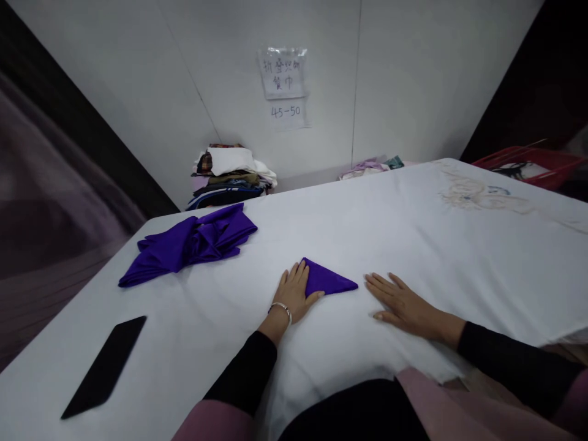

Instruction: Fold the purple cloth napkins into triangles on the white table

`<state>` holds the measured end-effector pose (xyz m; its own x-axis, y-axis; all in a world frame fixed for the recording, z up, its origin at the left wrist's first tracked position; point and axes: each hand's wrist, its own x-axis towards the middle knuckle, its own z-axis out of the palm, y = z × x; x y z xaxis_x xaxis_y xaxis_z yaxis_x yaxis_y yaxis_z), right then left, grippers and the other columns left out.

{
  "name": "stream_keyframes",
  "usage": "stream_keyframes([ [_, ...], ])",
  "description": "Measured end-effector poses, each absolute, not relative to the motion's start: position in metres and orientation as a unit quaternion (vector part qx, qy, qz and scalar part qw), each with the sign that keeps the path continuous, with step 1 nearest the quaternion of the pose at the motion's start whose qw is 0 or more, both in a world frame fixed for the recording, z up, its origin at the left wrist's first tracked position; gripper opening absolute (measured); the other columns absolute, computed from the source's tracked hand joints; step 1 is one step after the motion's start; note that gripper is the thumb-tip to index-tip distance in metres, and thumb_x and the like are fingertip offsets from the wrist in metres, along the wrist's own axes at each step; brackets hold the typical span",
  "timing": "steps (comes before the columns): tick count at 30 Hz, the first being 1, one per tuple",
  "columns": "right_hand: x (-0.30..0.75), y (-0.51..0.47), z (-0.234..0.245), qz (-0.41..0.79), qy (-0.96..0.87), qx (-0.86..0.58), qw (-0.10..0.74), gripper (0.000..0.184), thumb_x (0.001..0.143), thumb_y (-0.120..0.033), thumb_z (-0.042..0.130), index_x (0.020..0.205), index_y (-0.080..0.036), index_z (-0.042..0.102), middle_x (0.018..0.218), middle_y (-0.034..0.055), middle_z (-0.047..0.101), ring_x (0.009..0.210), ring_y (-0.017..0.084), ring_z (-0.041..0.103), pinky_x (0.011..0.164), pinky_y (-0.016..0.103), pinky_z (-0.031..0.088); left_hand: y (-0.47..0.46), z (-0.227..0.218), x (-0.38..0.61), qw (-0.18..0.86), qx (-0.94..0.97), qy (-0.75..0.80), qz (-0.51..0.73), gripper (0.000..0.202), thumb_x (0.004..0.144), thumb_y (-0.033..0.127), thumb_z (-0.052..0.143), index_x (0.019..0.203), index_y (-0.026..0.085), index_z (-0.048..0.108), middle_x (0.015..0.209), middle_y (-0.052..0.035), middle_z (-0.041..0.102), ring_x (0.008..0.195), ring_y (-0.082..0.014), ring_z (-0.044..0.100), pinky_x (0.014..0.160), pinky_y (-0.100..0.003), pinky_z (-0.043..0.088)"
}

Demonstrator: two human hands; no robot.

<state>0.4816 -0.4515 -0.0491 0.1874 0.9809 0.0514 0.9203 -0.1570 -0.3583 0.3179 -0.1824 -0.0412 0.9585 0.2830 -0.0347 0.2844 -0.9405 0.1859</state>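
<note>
A small purple cloth (328, 280) folded into a triangle lies on the white-covered table (349, 226). My left hand (294, 294), with a bracelet on its wrist, rests flat on the triangle's left end, fingers stretched out. My right hand (399, 300) lies flat on the white cover just right of the triangle's tip, fingers spread, holding nothing. A loose heap of purple cloths (193, 244) lies further back on the left.
A black phone (105, 365) lies near the table's left front edge. A stack of folded clothes (229, 174) stands at the wall behind the table, more fabric (367, 166) to its right. A red basket (533, 164) sits far right. Paper notes (283, 82) hang on the wall.
</note>
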Motion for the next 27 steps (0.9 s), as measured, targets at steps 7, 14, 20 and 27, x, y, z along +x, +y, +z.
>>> stream_keyframes([
  [7, 0.481, -0.442, -0.038, 0.157, -0.514, -0.787, 0.303, 0.046, 0.091, -0.046, 0.038, 0.132, -0.026, 0.044, 0.136, 0.0053, 0.045, 0.122, 0.026, 0.043, 0.1, 0.043, 0.035, -0.179, -0.049, 0.319, 0.067, 0.987, 0.145, -0.001, 0.084, 0.082, 0.07, 0.02, 0.142, 0.011, 0.021, 0.15, -0.0099, 0.015, 0.137, -0.0265, 0.011, 0.11, -0.046, 0.013],
  [14, 0.473, -0.398, -0.032, 0.07, -0.56, -0.785, 0.254, 0.021, 0.084, -0.026, 0.052, 0.103, -0.022, 0.062, 0.092, 0.0051, 0.062, 0.089, 0.021, 0.055, 0.077, 0.033, 0.045, -0.179, -0.048, 0.32, 0.066, 0.988, 0.143, 0.002, 0.084, 0.082, 0.07, 0.02, 0.141, 0.011, 0.023, 0.15, -0.0104, 0.017, 0.137, -0.0266, 0.012, 0.109, -0.047, 0.015],
  [20, 0.473, -0.387, -0.037, 0.008, -0.589, -0.786, 0.19, 0.019, 0.09, -0.019, 0.041, 0.088, -0.018, 0.061, 0.085, 0.0057, 0.059, 0.08, 0.018, 0.052, 0.071, 0.029, 0.041, -0.181, -0.043, 0.32, 0.076, 0.987, 0.145, -0.005, 0.085, 0.082, 0.07, 0.02, 0.141, 0.009, 0.023, 0.15, -0.0109, 0.016, 0.137, -0.0268, 0.012, 0.109, -0.047, 0.014],
  [27, 0.471, -0.391, -0.045, -0.064, -0.618, -0.774, 0.123, 0.023, 0.089, -0.013, 0.033, 0.089, -0.016, 0.056, 0.083, 0.0075, 0.056, 0.075, 0.019, 0.048, 0.067, 0.031, 0.038, -0.18, -0.045, 0.32, 0.075, 0.987, 0.142, -0.008, 0.085, 0.082, 0.071, 0.018, 0.141, 0.009, 0.022, 0.15, -0.0099, 0.015, 0.137, -0.0267, 0.011, 0.11, -0.047, 0.013],
])
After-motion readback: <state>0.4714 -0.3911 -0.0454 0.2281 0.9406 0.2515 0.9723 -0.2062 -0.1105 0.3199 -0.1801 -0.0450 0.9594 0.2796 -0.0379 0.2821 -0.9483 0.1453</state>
